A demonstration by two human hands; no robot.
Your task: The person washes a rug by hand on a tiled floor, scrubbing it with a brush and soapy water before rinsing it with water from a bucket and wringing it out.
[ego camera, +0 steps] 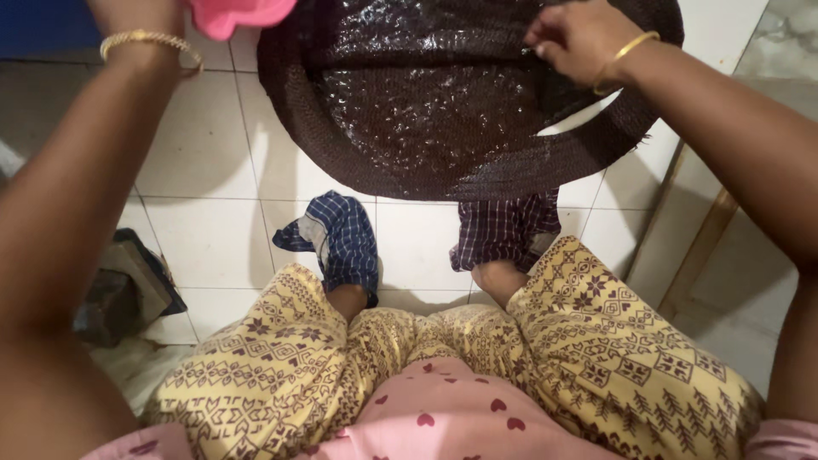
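While two hands (579,38) grip one dark cloth (426,94), two checked garments (341,234)

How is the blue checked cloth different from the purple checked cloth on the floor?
The blue checked cloth is blue and lies crumpled with a pale fold showing; the purple checked cloth is maroon and partly hidden under the dark wet cloth. Both are checked and lie on the white tiles.

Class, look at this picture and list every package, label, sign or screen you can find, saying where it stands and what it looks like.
None of these is in view. The right hand grips the edge of a wet dark brown cloth spread over the white floor tiles. The left hand is cut off at the top edge, next to a pink tub.
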